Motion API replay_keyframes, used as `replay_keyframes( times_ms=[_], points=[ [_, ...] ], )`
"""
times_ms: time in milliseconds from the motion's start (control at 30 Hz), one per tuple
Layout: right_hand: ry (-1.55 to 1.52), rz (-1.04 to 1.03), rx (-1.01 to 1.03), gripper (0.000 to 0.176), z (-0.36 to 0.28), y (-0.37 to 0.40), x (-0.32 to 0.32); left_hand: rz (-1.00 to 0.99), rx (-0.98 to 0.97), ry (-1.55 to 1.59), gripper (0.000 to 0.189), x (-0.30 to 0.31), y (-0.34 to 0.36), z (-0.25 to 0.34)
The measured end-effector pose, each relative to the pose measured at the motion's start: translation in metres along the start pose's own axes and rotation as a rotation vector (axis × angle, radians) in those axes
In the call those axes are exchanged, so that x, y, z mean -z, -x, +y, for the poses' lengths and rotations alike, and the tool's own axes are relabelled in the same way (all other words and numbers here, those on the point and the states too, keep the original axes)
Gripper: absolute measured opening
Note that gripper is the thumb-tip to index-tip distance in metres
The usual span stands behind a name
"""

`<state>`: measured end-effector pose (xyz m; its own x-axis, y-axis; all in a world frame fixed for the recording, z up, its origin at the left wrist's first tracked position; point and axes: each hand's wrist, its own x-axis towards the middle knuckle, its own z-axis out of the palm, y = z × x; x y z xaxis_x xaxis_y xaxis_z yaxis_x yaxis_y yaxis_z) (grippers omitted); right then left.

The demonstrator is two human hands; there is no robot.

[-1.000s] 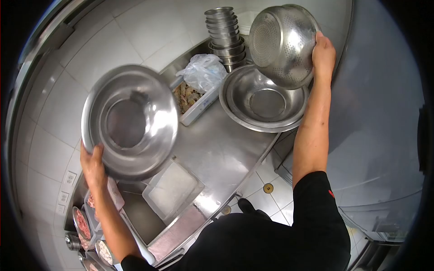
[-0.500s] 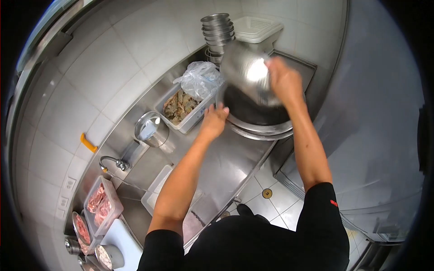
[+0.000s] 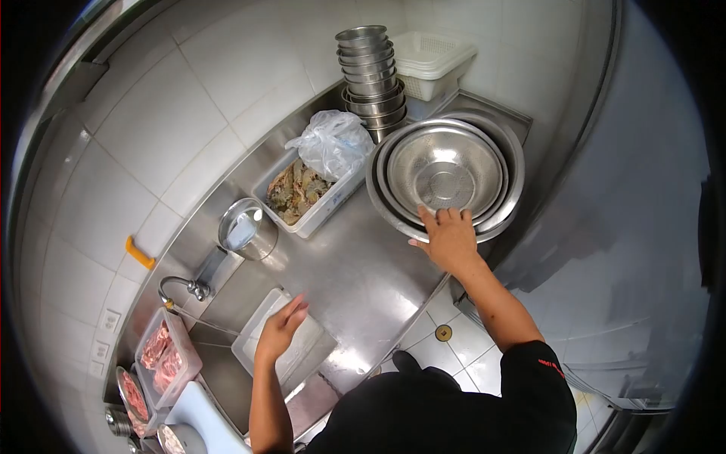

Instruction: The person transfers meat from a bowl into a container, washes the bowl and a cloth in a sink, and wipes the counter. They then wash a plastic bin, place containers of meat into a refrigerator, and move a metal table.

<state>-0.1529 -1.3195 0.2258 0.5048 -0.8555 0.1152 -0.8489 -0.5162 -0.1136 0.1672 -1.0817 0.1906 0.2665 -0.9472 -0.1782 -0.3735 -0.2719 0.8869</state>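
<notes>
Nested metal bowls (image 3: 513,198) stand at the right end of the steel counter, with a metal colander (image 3: 445,155) innermost. My right hand (image 3: 451,240) is at their near rim, fingertips over the inner edge and thumb outside, gripping the rim. My left hand (image 3: 281,327) hangs open and holds nothing, fingers stretched out, above a translucent plastic tub (image 3: 261,314) in the sink. Left of the bowls is a plastic container of shrimp (image 3: 296,193), with a knotted clear plastic bag (image 3: 333,144) resting on it.
Stacked metal bowls (image 3: 370,72) and white plastic baskets (image 3: 431,60) stand at the back. A metal pot (image 3: 248,231) sits beside the faucet (image 3: 185,287). Raw meat (image 3: 166,356) lies in a tub at the left, near a pale cutting board (image 3: 203,416). The counter edge runs before me.
The colander, tilted in my right hand before, now rests inside the larger bowls. My right hand has come down to the near rim. My left hand has left the bowls and moved toward the sink.
</notes>
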Motion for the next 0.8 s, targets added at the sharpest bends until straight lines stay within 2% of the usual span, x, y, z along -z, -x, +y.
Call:
replay_keyframes(
  times_ms=[100,133,233,267,367,433,500,567,667,767,800],
  points=[
    [0.123,0.304,0.211,0.091,0.012,-0.008,-0.008,0.155,0.121,0.063,0.054,0.016,0.047,-0.034],
    [0.109,0.407,0.25,0.101,0.012,-0.013,-0.007,0.208,0.167,0.105,0.055,0.018,0.057,-0.042],
    [-0.305,-0.24,-0.065,0.098,0.013,-0.037,0.032,0.286,0.208,0.215,0.057,0.017,0.077,-0.064],
    [-0.343,-0.152,0.01,0.094,0.026,-0.048,0.012,0.274,0.214,0.231,0.057,0.015,0.081,-0.071],
    [-0.091,-0.041,0.085,0.089,0.01,-0.052,0.062,0.253,0.184,0.245,0.054,0.007,0.069,-0.073],
    [0.163,0.318,-0.115,0.088,0.038,-0.069,0.055,0.232,0.158,0.218,0.051,-0.004,0.063,-0.058],
    [-0.038,0.31,-0.541,0.082,0.089,-0.096,0.037,0.181,0.121,0.203,0.048,-0.009,0.054,-0.064],
    [0.016,0.023,-0.77,0.082,0.125,-0.108,0.016,0.142,0.12,0.207,0.048,-0.016,0.05,-0.058],
    [-0.465,0.104,-0.776,0.078,0.145,-0.118,0.014,0.133,0.121,0.227,0.047,-0.02,0.047,-0.058],
    [-0.223,0.384,-0.542,0.074,0.083,-0.088,0.062,0.132,0.129,0.236,0.046,-0.02,0.048,-0.057],
    [-0.198,0.366,-0.306,0.071,0.05,-0.073,0.077,0.137,0.137,0.236,0.046,-0.018,0.051,-0.058]
  ],
)
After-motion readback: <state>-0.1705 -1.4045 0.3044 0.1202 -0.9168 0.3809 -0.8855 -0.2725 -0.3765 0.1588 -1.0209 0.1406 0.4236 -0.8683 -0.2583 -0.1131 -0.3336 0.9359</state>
